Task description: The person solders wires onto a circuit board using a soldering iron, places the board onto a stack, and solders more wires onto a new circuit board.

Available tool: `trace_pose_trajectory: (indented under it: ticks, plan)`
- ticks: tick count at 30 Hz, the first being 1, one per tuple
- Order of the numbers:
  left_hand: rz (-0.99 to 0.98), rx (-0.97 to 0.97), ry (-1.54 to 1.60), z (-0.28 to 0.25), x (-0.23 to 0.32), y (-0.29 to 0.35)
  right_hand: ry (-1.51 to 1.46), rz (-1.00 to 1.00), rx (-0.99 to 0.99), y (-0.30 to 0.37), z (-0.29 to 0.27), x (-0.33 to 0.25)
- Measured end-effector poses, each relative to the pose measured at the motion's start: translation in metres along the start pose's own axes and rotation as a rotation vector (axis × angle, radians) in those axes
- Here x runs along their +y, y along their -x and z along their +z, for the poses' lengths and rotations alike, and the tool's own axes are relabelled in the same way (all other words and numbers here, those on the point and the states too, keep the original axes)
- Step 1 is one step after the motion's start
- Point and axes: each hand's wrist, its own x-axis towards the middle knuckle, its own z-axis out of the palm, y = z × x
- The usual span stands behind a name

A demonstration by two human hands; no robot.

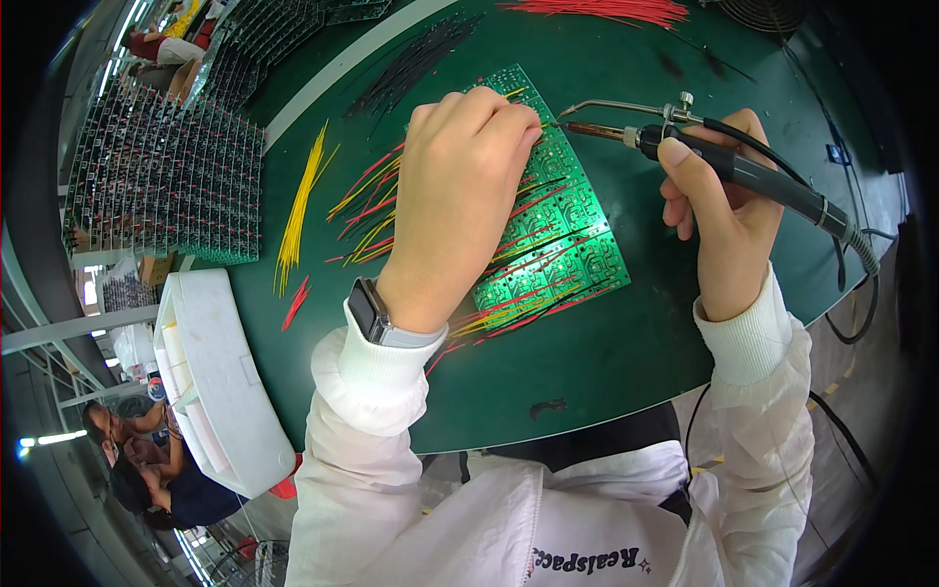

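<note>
My right hand (726, 210) grips a black soldering iron (773, 183). A thin metal feed tube (616, 104) is clamped along it, and both tips meet near the right edge of a green circuit board panel (599, 259). Over the panel's upper part, my left hand (460, 176) is closed in a pinch, its fingertips close to the iron's tip. What they pinch is mostly hidden behind the fingers. Red, yellow and black wires (523, 305) lie across the panel in rows and stick out past its left side, partly under my left hand.
On the green table (606, 362) lie bundles of yellow wires (301, 210), black wires (416, 64) and red wires (597, 8), plus short red wires (295, 302). Stacked boards (166, 176) and a white foam box (230, 391) stand left. The iron's cable (866, 254) hangs right. Two people (147, 460) sit beyond.
</note>
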Motion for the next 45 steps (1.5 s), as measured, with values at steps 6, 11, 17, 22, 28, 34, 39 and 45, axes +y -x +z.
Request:
trace_pose_trajectory:
  ticks: [6, 11, 17, 22, 28, 34, 39, 45]
  plan:
    - [0.016, 0.004, -0.005, 0.000, -0.001, 0.001, 0.003, -0.012, 0.007, 0.000, 0.001, 0.001]
    - [0.019, 0.001, -0.020, -0.001, 0.000, 0.001, 0.073, 0.043, 0.073, 0.000, -0.003, -0.002]
    - [0.010, 0.007, -0.018, -0.002, -0.001, 0.001, 0.061, 0.039, 0.092, -0.002, -0.002, -0.002]
    - [-0.236, -0.055, 0.133, -0.029, -0.026, -0.006, 0.050, 0.043, 0.112, -0.002, -0.006, 0.000]
    - [-0.679, -0.364, -0.100, -0.090, -0.117, 0.027, 0.019, 0.055, 0.103, -0.002, -0.004, -0.002]
    - [-0.712, -0.400, -0.054, -0.085, -0.124, 0.031, 0.038, 0.055, 0.120, -0.003, -0.005, -0.001]
    - [-0.698, -0.435, -0.109, -0.073, -0.128, 0.036, 0.031, 0.061, 0.112, -0.003, -0.005, -0.001]
    - [-0.685, -0.370, -0.021, -0.072, -0.132, 0.037, 0.022, 0.057, 0.125, -0.003, -0.005, -0.001]
